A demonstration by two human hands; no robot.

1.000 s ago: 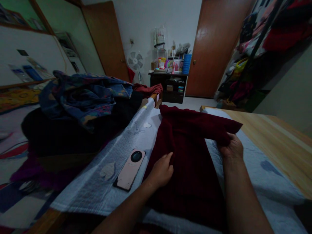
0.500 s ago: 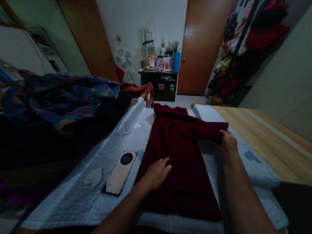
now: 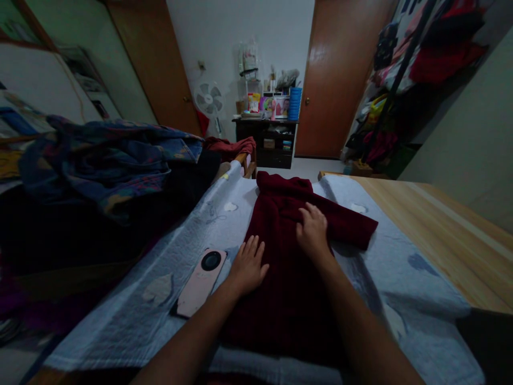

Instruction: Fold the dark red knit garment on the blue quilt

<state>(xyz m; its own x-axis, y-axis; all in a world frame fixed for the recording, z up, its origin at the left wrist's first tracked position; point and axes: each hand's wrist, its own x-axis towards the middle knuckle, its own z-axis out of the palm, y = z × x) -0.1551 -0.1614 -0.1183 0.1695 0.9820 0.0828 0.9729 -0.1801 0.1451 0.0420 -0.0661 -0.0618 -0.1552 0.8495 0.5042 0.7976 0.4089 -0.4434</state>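
A dark red long-sleeved sweater (image 3: 288,299) lies spread on a pale blue cloth (image 3: 404,272), its collar end away from me. One sleeve (image 3: 352,224) sticks out to the right; the other does not show. My left hand (image 3: 249,266) rests flat on the sweater's left edge, fingers stretched out. Over the upper right part of the body, near the sleeve's root, is my right hand (image 3: 313,230), its fingers slightly bent and apart, with nothing visibly gripped. A pink phone (image 3: 201,286) with a round black camera ring lies left of the sweater, near my left forearm.
A heap of clothes with a patterned blue garment (image 3: 120,160) fills the left side. Bare wooden tabletop (image 3: 433,219) shows on the right. Farther back stand a dark cabinet (image 3: 262,144), a white fan (image 3: 209,100) and a rack of hanging clothes and bags (image 3: 436,64).
My right hand has let go of the sleeve's end and moved left onto the sweater's upper body. The sleeve now slants lower. My left hand has shifted slightly up and left, lying flatter.
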